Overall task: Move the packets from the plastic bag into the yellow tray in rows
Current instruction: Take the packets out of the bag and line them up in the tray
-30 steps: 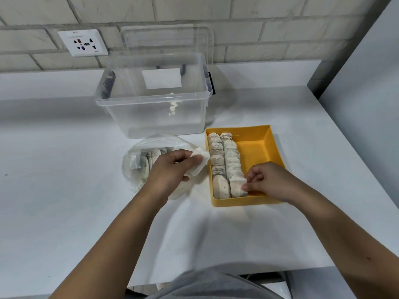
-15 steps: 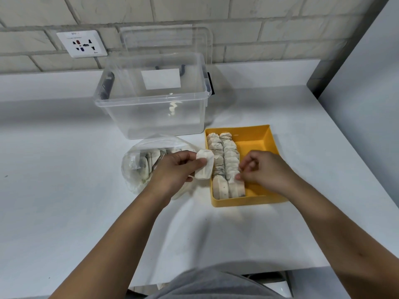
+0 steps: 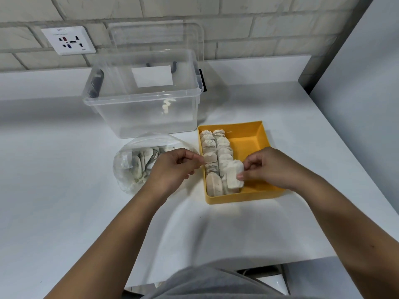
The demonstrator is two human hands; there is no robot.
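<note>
Packet [image 3: 234, 175], long axis pointing away, pinched by right hand [image 3: 274, 167]; left hand [image 3: 172, 169] curled, empty.

Both forearms are extended forward.
A packet [image 3: 234, 175] is pinched by the right hand [image 3: 271, 167]; the left hand [image 3: 172, 168] is curled, empty.
</note>
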